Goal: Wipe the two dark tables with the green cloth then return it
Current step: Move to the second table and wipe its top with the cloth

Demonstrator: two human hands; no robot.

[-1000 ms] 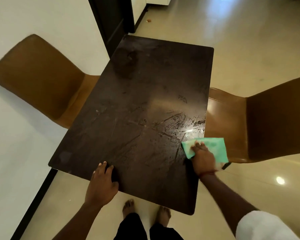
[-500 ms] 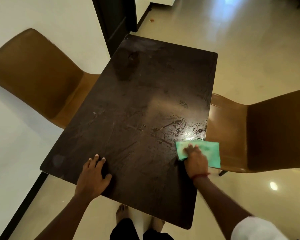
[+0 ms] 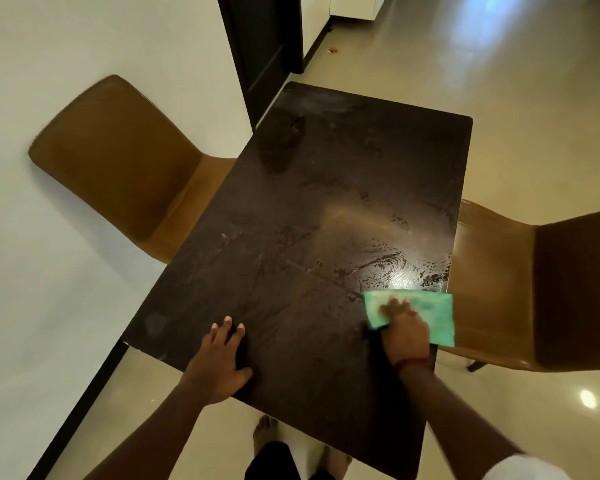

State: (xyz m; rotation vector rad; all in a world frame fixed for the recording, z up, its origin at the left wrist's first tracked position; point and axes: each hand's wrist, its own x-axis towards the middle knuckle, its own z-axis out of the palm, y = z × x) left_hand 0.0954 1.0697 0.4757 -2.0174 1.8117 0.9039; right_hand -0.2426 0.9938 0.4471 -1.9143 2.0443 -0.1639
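One dark rectangular table fills the middle of the view, its top smeared with wet streaks near the right edge. The green cloth lies flat at that right edge, partly hanging over it. My right hand presses down on the cloth with fingers spread over its left part. My left hand rests flat on the table's near left part, fingers apart, holding nothing. A second table is not in view.
A brown chair stands left of the table against the white wall. Another brown chair stands tight to the right edge, under the cloth's overhang. A dark door frame rises beyond the table. Glossy floor extends far right.
My right hand has slid the cloth slightly left and toward me along the right edge. My left hand has shifted further onto the table. The camera has tilted, moving the table in view.
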